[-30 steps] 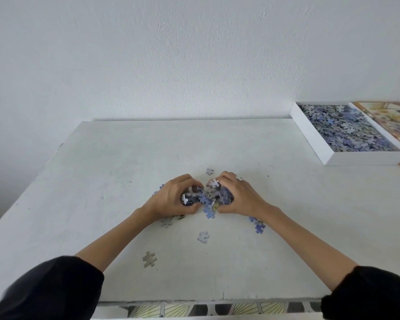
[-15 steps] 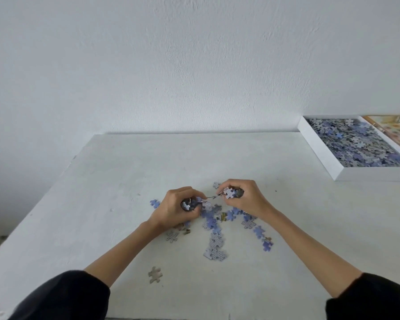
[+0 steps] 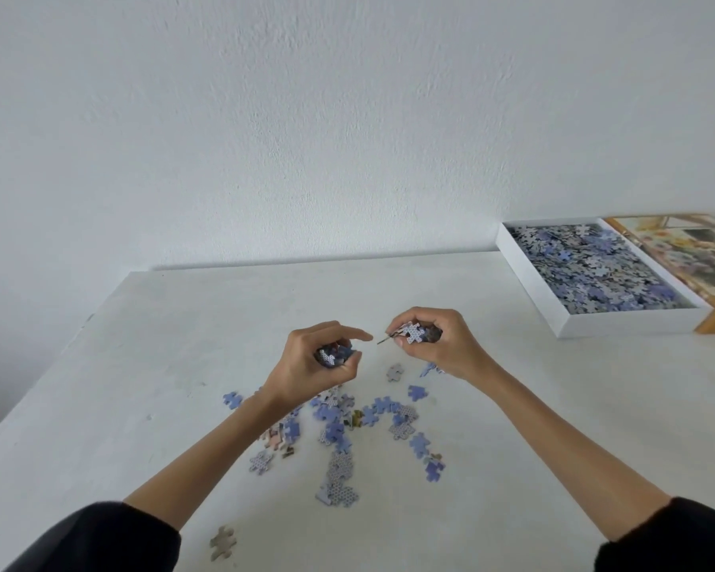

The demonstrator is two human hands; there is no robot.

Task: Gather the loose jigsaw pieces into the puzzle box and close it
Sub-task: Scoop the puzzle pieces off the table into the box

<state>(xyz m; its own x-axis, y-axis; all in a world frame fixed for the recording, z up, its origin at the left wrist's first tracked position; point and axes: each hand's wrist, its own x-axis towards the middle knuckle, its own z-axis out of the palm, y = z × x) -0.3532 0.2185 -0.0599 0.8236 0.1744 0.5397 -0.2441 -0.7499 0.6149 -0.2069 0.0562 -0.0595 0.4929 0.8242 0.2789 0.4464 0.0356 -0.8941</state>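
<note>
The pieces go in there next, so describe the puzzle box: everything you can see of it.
The puzzle box is a shallow white rectangular tray, cardboard by its look, open and lying flat on the table, far right, by the wall. Blue and grey pieces nearly fill it. Its right side lies against the picture lid.
</note>
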